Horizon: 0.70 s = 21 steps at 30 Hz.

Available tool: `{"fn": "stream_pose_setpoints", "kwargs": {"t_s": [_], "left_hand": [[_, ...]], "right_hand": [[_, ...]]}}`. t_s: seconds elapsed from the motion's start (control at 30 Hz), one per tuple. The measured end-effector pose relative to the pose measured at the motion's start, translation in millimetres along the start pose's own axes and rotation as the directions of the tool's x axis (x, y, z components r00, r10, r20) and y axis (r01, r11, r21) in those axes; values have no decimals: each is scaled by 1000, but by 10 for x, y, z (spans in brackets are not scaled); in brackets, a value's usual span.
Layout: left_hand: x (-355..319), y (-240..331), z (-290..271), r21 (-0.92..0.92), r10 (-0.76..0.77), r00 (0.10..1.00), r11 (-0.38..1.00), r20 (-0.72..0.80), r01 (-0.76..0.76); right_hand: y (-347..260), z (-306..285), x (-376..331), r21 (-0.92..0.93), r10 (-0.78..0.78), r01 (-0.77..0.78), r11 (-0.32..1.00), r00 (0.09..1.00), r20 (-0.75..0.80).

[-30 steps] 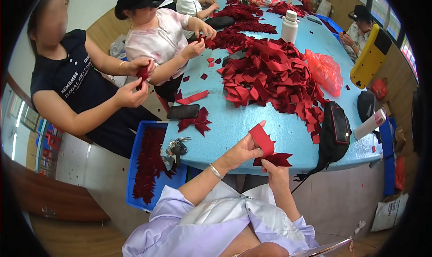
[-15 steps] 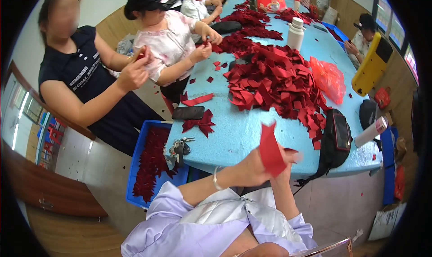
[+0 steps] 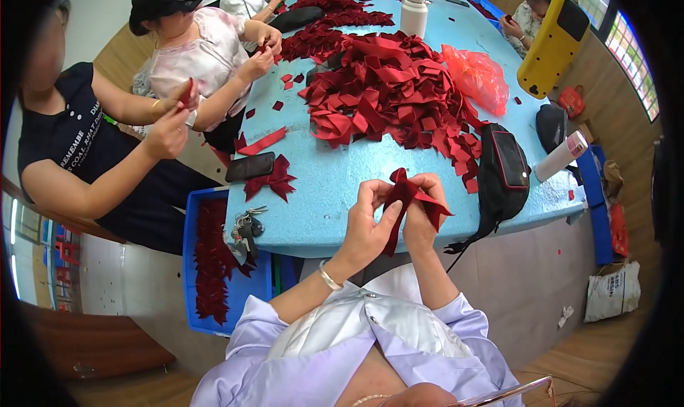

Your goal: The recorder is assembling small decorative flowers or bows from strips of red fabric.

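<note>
Just off the near edge of the blue table (image 3: 320,225), a dark red ribbon bow (image 3: 404,192) is pinched between my two hands. The fingers and thumb of my left hand (image 3: 369,229) grip its left side. My right hand (image 3: 422,225) grips its other side, with a pointed ribbon end sticking out to the right. One tail hangs down between the hands. Beyond them lies a big heap of cut red ribbon pieces (image 3: 392,97). A finished-looking ribbon bow (image 3: 273,179) lies beside a dark phone (image 3: 250,166) at the left.
Keys (image 3: 247,229) lie at the table's left corner, above a blue crate (image 3: 191,264) of red bows. A black bag (image 3: 504,175) and white bottle (image 3: 561,157) stand at the right. Another bottle (image 3: 413,13) and a red plastic bag (image 3: 476,79) flank the heap. Co-workers (image 3: 71,136) handle ribbon at left.
The ribbon, earlier held up with a broad flat end showing, is now gathered into a bow shape. My hands have turned and moved slightly left, and the view has shifted to the right.
</note>
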State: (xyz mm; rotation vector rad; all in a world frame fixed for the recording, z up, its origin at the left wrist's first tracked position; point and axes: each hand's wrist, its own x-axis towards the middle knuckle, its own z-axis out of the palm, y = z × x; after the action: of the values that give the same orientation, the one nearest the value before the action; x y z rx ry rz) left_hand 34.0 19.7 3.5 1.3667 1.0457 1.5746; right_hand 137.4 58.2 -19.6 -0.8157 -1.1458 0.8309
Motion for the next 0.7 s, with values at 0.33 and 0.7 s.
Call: {"fn": "stream_pose_setpoints", "kwargs": {"t_s": [0.33, 0.7], "left_hand": [[2, -92, -59, -98, -183, 982, 978, 45, 187], [4, -105, -76, 189, -33, 997, 981, -72, 46]], "right_hand": [[34, -70, 27, -81, -9, 7, 997, 1000, -20], [39, 18, 28, -239, -186, 179, 954, 983, -6]]}}
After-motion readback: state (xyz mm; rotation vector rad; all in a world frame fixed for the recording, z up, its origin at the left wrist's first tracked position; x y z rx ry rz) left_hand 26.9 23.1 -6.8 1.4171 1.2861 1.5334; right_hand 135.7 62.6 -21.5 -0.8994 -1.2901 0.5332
